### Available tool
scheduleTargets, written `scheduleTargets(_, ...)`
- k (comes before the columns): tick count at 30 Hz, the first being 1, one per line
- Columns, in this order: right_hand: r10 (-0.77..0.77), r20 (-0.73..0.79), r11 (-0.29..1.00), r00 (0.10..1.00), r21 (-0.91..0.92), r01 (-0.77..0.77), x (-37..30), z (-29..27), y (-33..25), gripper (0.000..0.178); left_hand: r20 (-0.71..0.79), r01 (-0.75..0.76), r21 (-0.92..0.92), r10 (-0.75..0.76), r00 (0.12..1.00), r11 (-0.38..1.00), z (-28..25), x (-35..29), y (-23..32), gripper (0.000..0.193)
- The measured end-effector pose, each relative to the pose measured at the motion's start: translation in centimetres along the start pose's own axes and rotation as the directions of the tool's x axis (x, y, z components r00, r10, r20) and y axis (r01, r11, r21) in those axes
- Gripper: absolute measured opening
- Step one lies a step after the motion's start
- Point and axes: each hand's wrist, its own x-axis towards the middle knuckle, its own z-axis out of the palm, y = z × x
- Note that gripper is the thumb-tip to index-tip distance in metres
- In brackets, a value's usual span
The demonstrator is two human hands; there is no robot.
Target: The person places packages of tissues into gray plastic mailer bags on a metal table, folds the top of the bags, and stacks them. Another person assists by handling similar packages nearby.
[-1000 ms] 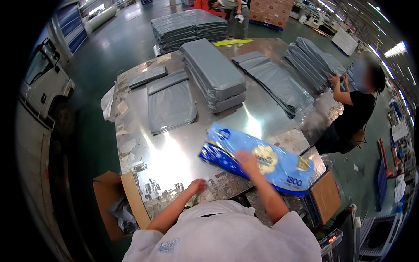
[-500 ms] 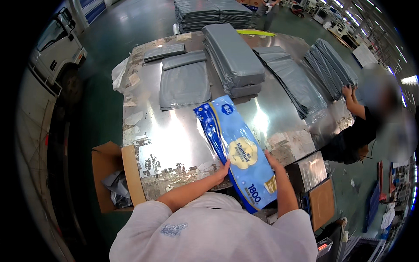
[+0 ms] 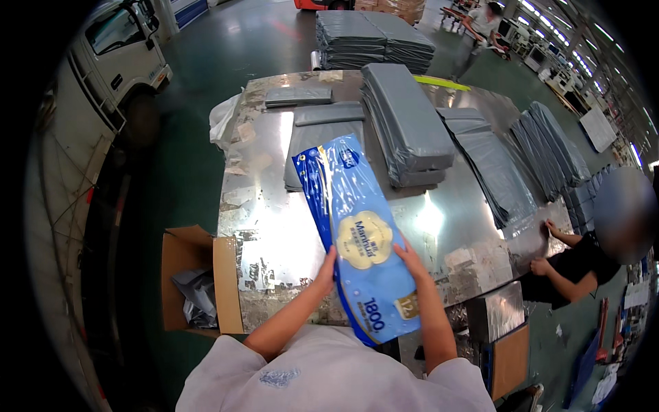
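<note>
Between my two hands is a long blue plastic pack (image 3: 381, 285) with a cream flower-shaped label and a darker blue side strip. It slants away from my body over the near part of the metal table (image 3: 274, 240). My left hand (image 3: 327, 272) grips its left edge. On the opposite edge, my right hand (image 3: 412, 261) is closed with the thumb side on top. The far end of the pack overlaps a flat grey plastic bag stack (image 3: 328, 113) in this view. Whether it touches that stack, I cannot tell.
Beyond the pack lies a tall grey wrapped bundle (image 3: 408, 123), with flat grey bags (image 3: 487, 158) and folded grey bags (image 3: 549, 147) to its right. An open cardboard box (image 3: 228, 285) stands at the left. A co-worker (image 3: 573, 275) leans in from the right.
My view has shifted, so the table sits farther right and lower. I still hold the pack, its printed face turned more toward me. The co-worker's hands have left the folded grey bags.
</note>
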Motion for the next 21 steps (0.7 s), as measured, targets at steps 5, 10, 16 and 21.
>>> scheduleTargets(5,0.158,-0.235,0.932,0.959,-0.284,-0.224,3.0,8.0,7.4,0.055,-0.093,0.153,0.029,-0.15,0.984,0.988,-12.2,4.9,2.9,0.061)
scheduleTargets(10,0.298,-0.107,0.738,0.949,-0.605,-0.3,6.7,3.6,7.6,0.047,-0.295,0.325,0.59,-0.177,0.939,0.739,-18.3,6.8,7.1,0.053)
scheduleTargets(16,-0.542,0.308,0.012,0.782,-0.927,0.374,28.8,4.0,0.0,0.016,0.109,-0.258,0.955,0.64,0.76,0.143,-17.6,22.0,16.5,0.044)
scheduleTargets(21,-0.296,0.222,-0.014,0.929,-0.974,0.228,39.3,3.4,4.7,0.015,0.357,-0.391,0.92,0.409,0.84,-0.001,-17.8,31.0,20.8,0.043)
